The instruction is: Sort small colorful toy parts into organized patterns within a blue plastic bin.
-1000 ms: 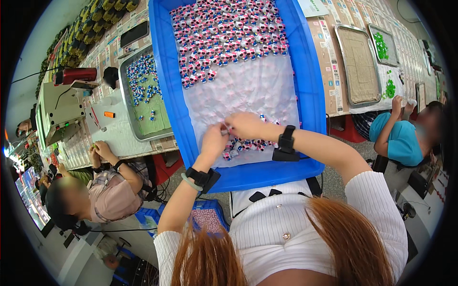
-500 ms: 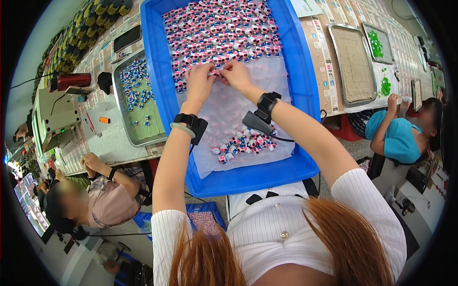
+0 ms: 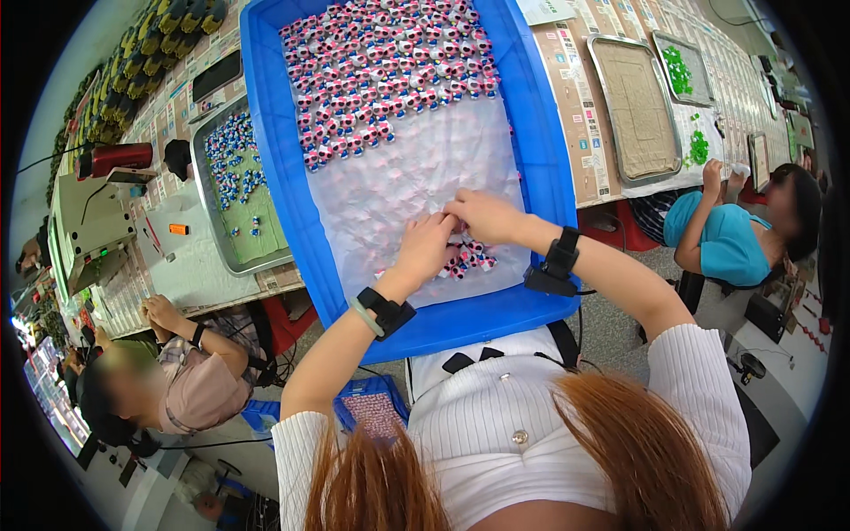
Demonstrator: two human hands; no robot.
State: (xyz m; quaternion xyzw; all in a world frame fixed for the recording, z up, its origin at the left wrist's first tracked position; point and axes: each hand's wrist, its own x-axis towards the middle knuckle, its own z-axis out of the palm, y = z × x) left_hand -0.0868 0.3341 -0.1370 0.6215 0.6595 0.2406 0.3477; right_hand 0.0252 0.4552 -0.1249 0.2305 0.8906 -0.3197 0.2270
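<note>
My left hand (image 3: pixel 427 248) and my right hand (image 3: pixel 485 215) meet over a loose pile of small pink, white and blue toy figures (image 3: pixel 469 260) near the front of the blue tub (image 3: pixel 540 115). The fingers of both hands are bent and pressed together, fingertips touching or nearly so. What they pinch is hidden behind the knuckles. Beyond my hands, neat rows of the same figures (image 3: pixel 390 66), with dark eyes, fill the far part of the tub. The last row stops partway across, on the left. A white translucent sheet (image 3: pixel 381 195) lies between rows and pile, with pinkish shapes showing through.
A metal tray of small blue-and-white pieces (image 3: pixel 232 159) stands left of the tub. To the right are a tray with a brown sheet (image 3: pixel 633 111) and green pieces (image 3: pixel 677 71). One person (image 3: pixel 208 380) sits at left, another (image 3: pixel 726 226) at right.
Both hands have come back toward me, from the edge of the rows to the loose pile. The last row now shows uncovered. The view has shifted slightly.
</note>
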